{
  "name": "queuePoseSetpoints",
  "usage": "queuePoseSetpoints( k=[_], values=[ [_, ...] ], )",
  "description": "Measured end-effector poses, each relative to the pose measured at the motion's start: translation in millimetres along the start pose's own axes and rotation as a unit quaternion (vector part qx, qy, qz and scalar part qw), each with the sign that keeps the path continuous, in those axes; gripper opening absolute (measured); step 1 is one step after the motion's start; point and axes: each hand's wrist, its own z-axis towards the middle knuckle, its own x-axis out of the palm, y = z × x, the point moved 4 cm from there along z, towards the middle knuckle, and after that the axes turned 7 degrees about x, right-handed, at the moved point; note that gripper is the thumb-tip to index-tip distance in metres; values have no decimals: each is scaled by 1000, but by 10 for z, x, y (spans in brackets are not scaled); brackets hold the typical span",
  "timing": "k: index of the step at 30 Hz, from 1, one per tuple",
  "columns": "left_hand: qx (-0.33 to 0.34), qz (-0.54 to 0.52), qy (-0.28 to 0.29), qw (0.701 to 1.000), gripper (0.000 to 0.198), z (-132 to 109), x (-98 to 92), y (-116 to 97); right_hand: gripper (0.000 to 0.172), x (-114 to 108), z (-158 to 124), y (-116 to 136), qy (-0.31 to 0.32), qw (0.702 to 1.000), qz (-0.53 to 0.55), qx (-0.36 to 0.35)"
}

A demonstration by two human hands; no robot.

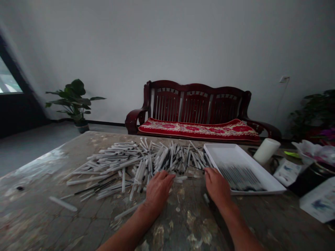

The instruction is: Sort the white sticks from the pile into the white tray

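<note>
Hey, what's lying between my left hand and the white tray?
In the head view, your right hand is between your left hand and the white tray. Between both hands are patterned tabletop and some small pale pieces.

The many thin sticks (140, 158), mostly whitish with some black among them, lie in a loose, crossing heap on the worktop (86, 209); they point in different directions, and one whitish tube (62, 204) lies apart, at the near left side of the heap. The white tray (225, 150), shallow and rectangular, lies flat at the right of the heap; inside it, slim dark pieces (242, 177) are arranged side by side in a row, their details blurred.
</note>
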Motion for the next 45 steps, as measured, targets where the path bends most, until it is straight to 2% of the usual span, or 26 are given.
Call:
queuePoseSetpoints(
  k=[5,11,21,26,29,33,37,39,42,45],
  values=[
    [-38,3,-19,999,28,13,-22,104,29,-107,-2,3,-32,981,182,-52],
    [-57,10,-26,998,26,26,-13,145,24,-128,-42,-3,-69,955,269,-101],
    [-13,21,-32,999,26,12,-1,104,23,-87,-96,58,-54,957,251,-138],
    [27,72,-26,997,27,12,-1,98,22,-164,-157,112,-88,956,203,-194],
    [68,85,-19,994,31,0,15,32,21,-163,-203,197,-73,953,191,-222],
    [96,75,-16,992,33,-17,48,-80,24,-33,-293,353,1,939,272,-211],
    [108,64,-29,992,31,-32,72,-140,36,189,-419,525,71,913,353,-191],
    [115,49,-39,991,32,-42,72,-147,39,272,-446,573,72,911,366,-175],
    [110,3,-67,992,31,-60,36,-154,30,323,-414,578,47,911,379,-156],
    [79,-114,-104,985,27,-77,-12,-189,26,319,-316,486,18,902,423,-85]
  ],
)
